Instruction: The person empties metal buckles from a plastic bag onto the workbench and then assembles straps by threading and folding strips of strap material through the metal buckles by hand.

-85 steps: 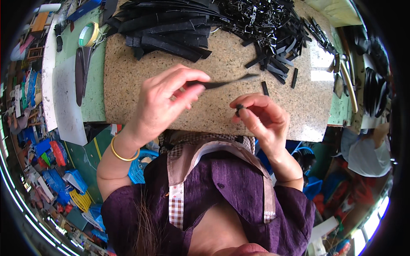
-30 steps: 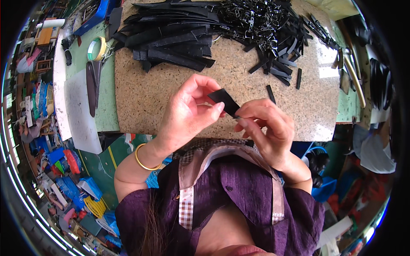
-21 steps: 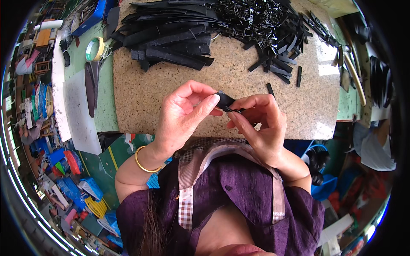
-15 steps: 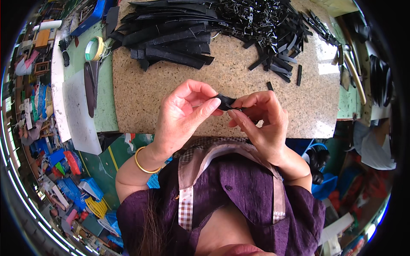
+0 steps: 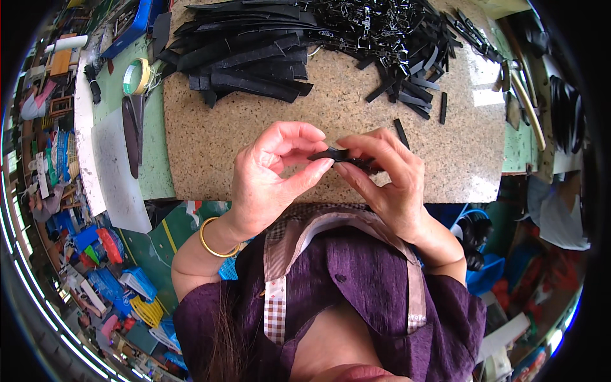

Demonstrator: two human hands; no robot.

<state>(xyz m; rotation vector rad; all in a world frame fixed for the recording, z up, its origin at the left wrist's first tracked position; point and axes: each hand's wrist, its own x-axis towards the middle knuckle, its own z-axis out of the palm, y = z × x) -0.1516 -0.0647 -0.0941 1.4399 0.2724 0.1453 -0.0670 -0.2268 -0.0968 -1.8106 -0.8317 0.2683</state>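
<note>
Pinching a black strip (image 5: 332, 154) by the table's (image 5: 210, 146) near edge, left hand (image 5: 267, 173) and right hand (image 5: 394, 173) could drop it if either grip slackens

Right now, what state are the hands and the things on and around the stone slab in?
Left hand: pinching the black strip
Right hand: closed on the strip's other end, grip partly hidden
Black strip: bent, held between both hands
Long black strips: piled, overlapping
Metal clasps: heaped
Short black strips: mostly bunched, a few lying apart
Gold bangle: worn on the left arm
</note>
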